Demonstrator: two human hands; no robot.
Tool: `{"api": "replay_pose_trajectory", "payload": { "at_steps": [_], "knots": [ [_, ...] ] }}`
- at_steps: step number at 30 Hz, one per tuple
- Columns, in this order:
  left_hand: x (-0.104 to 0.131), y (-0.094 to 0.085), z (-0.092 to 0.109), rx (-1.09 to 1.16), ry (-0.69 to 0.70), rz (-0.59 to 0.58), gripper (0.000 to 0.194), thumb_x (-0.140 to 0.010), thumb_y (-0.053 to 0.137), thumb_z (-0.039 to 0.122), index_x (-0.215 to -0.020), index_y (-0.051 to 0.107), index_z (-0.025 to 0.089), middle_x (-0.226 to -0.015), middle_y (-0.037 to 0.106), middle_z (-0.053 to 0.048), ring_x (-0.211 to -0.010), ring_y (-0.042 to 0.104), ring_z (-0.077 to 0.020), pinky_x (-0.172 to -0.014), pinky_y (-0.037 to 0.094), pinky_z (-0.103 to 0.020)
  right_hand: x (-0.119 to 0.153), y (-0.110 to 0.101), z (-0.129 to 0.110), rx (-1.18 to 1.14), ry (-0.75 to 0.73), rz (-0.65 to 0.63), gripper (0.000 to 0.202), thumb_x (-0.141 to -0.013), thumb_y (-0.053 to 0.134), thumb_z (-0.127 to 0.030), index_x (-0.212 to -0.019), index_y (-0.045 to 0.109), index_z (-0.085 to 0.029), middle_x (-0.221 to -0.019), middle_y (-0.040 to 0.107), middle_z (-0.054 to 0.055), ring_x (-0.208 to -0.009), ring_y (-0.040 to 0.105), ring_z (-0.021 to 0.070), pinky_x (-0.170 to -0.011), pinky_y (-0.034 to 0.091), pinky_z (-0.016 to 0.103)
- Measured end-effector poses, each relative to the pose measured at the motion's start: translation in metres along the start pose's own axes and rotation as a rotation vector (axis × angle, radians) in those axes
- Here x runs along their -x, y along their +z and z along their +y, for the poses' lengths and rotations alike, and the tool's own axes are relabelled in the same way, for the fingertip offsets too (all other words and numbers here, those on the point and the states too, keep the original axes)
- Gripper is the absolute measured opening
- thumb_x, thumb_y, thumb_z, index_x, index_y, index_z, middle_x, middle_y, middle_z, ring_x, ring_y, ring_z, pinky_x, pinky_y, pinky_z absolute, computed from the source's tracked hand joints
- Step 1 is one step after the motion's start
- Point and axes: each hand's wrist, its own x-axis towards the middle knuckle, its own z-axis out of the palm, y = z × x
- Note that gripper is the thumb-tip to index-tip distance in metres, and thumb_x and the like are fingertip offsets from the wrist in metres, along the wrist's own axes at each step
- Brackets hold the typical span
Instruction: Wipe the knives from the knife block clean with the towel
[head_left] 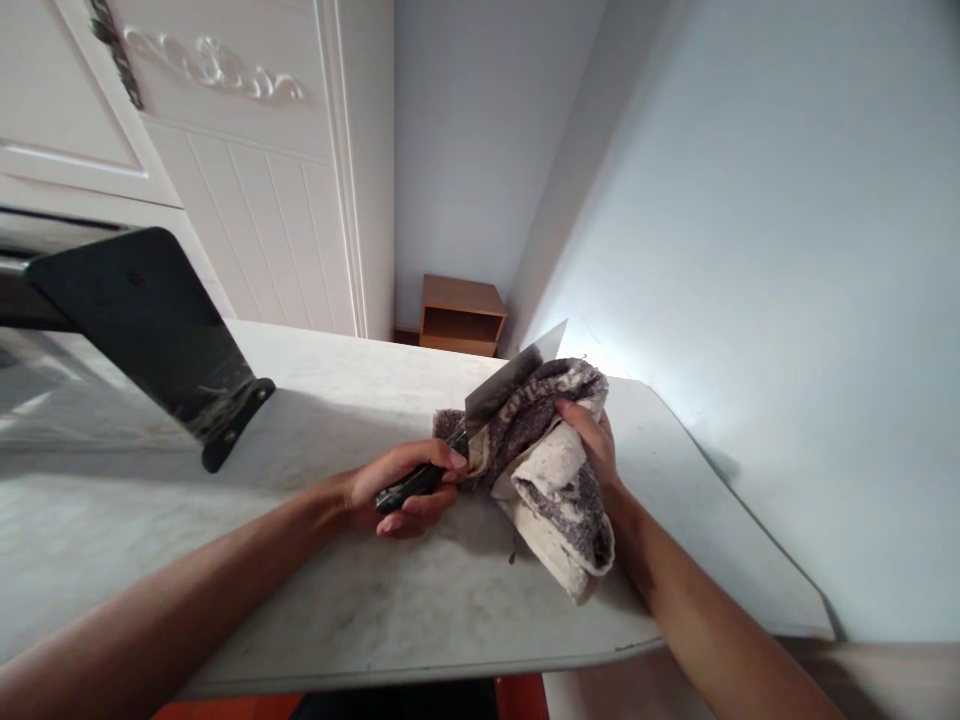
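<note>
A cleaver [504,385] with a wide metal blade and a dark handle is in my left hand [409,485], whose fingers wrap round the handle. The blade points up and away to the right, its far corner showing above a folded cloth [551,475]. My right hand [592,435] grips that cloth, thumb on top and most fingers hidden behind it. Grey-brown pile shows on the cloth, with a cream side turned out in places. It lies against the near face of the blade, and its lower folds hang toward the table.
The pale table [322,600] meets a light blue wall [810,250] on the right. A black stand [142,320] with a foot on the table is at left. Behind are a white cabinet [262,210] and a small brown wooden cabinet [463,295].
</note>
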Motion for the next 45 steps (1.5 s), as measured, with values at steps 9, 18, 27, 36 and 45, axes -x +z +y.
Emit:
{"api": "replay_pose_trajectory", "payload": {
  "at_steps": [9, 18, 27, 36, 45],
  "knots": [
    [-0.004, -0.005, 0.002, 0.056, -0.036, -0.054, 0.020, -0.087, 0.041, 0.035, -0.075, 0.040, 0.020, -0.043, 0.041, 0.003, -0.024, 0.029, -0.0099, -0.022, 0.028, -0.018, 0.022, 0.016, 0.007, 0.179, -0.173, -0.309, 0.038, -0.075, 0.073, -0.028, -0.112, 0.067, -0.024, -0.109, 0.069, 0.003, -0.099, 0.064, 0.0207, -0.088, 0.050, 0.032],
    [-0.002, -0.003, 0.004, 0.042, -0.098, -0.043, 0.029, -0.083, 0.043, 0.030, -0.057, 0.040, 0.017, -0.037, 0.035, 0.001, -0.023, 0.029, -0.0087, -0.022, 0.026, -0.017, 0.024, 0.016, 0.000, 0.266, -0.269, -0.609, 0.049, -0.075, 0.068, -0.019, -0.123, 0.063, -0.024, -0.112, 0.068, 0.003, -0.091, 0.064, 0.0189, -0.080, 0.051, 0.029],
    [0.001, 0.002, 0.002, 0.009, 0.089, -0.023, 0.007, -0.074, 0.050, 0.019, -0.072, 0.044, 0.018, -0.041, 0.041, 0.004, -0.024, 0.032, -0.0089, -0.024, 0.030, -0.017, 0.021, 0.012, -0.005, 0.354, -0.251, -0.609, 0.036, -0.073, 0.064, -0.017, -0.110, 0.066, -0.017, -0.085, 0.066, 0.001, -0.066, 0.054, 0.0117, -0.061, 0.045, 0.023],
    [-0.008, 0.020, -0.005, -0.282, 0.365, 0.226, 0.028, -0.084, 0.062, 0.037, -0.079, 0.045, 0.015, -0.066, 0.057, 0.002, -0.034, 0.053, -0.0100, -0.029, 0.038, -0.018, 0.018, 0.007, 0.000, 0.304, -0.096, -0.409, 0.020, -0.077, 0.069, -0.030, -0.092, 0.064, -0.017, -0.079, 0.062, 0.001, -0.069, 0.055, 0.0143, -0.063, 0.045, 0.026],
    [-0.017, 0.034, -0.014, -0.242, 0.451, 0.369, 0.043, -0.087, 0.047, 0.059, -0.079, 0.043, 0.018, -0.053, 0.043, 0.007, -0.025, 0.035, -0.0067, -0.025, 0.029, -0.019, 0.021, 0.010, -0.005, 0.040, 0.293, -0.344, 0.030, -0.059, 0.078, -0.032, -0.081, 0.065, -0.016, -0.068, 0.064, 0.002, -0.059, 0.059, 0.0174, -0.056, 0.048, 0.028]
  ]
}}
